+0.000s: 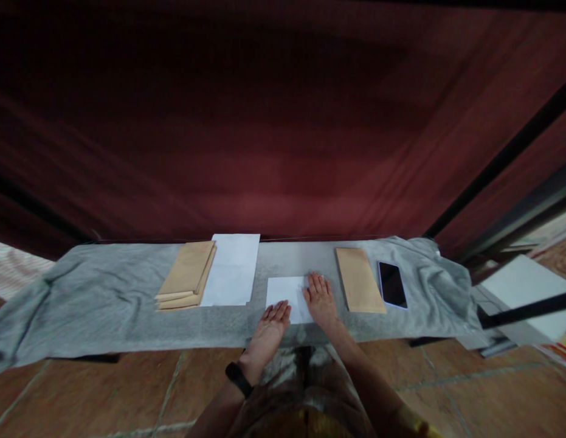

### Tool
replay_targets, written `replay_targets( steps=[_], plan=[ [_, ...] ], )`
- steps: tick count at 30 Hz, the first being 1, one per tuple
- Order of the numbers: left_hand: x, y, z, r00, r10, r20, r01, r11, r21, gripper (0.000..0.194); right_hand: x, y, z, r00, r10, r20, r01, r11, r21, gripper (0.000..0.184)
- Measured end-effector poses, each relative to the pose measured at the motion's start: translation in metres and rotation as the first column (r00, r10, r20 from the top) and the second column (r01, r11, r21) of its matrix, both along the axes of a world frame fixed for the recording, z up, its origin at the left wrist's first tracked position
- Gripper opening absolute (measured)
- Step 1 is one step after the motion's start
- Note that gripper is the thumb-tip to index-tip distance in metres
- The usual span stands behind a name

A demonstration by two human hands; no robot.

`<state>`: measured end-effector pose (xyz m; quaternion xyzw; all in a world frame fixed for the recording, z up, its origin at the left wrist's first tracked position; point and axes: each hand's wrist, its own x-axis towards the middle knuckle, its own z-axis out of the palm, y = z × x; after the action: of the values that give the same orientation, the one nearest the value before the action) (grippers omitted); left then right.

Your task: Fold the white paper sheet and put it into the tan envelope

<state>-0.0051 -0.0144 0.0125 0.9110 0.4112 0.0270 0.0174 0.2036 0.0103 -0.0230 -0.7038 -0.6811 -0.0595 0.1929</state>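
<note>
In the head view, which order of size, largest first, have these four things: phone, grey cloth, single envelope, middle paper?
1. Grey cloth
2. Middle paper and single envelope: I cannot rank them; they look alike, and the paper is partly covered.
3. Phone

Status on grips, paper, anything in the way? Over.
Left grip open, flat on small white paper, near left. Right grip open, flat at its right edge. Paper on gray cloth. Brown envelope and phone to the right, apart from it.

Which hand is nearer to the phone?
Right. The right hand, on the smaller white paper, has one envelope between it and the phone; the left hand lies farther to its left.
</note>
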Motion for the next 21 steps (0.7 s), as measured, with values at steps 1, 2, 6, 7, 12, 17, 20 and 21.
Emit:
replay_targets(
  steps=[1,2,6,7,12,17,20,21],
  plan=[
    [-0.001,0.0,0.0,1.0,0.002,0.018,-0.002,1.0,0.003,0.047,-0.003,-0.001,0.0,1.0,0.005,-0.008,-0.005,1.0,-0.005,0.05],
    [0.0,0.0,-0.001,0.999,0.007,0.043,-0.007,1.0,0.01,0.045,-0.006,-0.002,-0.001,1.0,0.009,-0.016,-0.009,1.0,-0.011,0.05],
    [0.015,0.008,-0.005,0.983,0.097,0.155,-0.106,0.993,0.046,0.048,-0.022,-0.003,-0.002,0.997,0.062,-0.056,-0.065,0.997,-0.05,0.049],
    [0.021,0.012,-0.007,0.977,0.129,0.168,-0.138,0.989,0.044,0.049,-0.026,-0.003,-0.002,0.994,0.086,-0.062,-0.089,0.994,-0.061,0.048],
    [0.041,0.029,-0.021,0.966,0.227,0.126,-0.229,0.973,0.006,0.056,-0.029,-0.004,-0.003,0.995,0.088,-0.044,-0.092,0.991,-0.1,0.048],
    [0.037,0.028,-0.03,0.943,0.294,0.153,-0.304,0.951,0.048,0.061,-0.017,-0.01,-0.004,0.998,0.046,-0.031,-0.047,0.998,-0.044,0.05],
    [0.03,0.025,-0.034,0.928,0.323,0.187,-0.341,0.937,0.071,0.063,-0.008,-0.016,-0.007,0.999,0.009,-0.031,-0.01,1.0,-0.008,0.051],
    [0.028,0.024,-0.035,0.921,0.335,0.198,-0.355,0.932,0.077,0.063,-0.004,-0.018,-0.009,1.0,-0.003,-0.027,0.003,1.0,0.003,0.052]
  ],
)
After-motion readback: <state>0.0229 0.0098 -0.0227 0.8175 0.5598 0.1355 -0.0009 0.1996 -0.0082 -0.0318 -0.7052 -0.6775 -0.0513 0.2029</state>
